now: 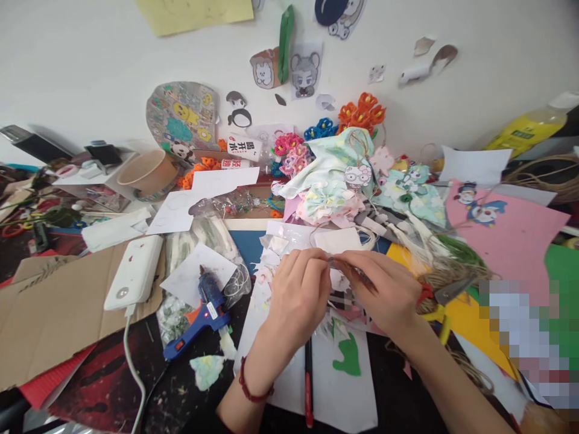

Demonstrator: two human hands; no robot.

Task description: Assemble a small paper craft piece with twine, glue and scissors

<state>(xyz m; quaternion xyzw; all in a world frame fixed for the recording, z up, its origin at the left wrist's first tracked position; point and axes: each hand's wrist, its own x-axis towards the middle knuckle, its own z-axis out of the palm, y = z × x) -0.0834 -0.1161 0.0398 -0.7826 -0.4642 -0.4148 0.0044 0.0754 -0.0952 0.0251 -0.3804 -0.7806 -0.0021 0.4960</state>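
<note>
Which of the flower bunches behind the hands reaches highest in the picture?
The orange bunch, just right of the blue flowers: its tops rise above theirs and above the pink flowers. The other orange pieces lie lower, further left.

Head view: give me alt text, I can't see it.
Left hand and right hand meet above a white sheet, apparently pinching a small item too unclear to identify. A blue glue gun lies at left on the cluttered table, with orange flowers behind.

A white wall (90, 66) behind a seemingly black table (398, 398).
</note>
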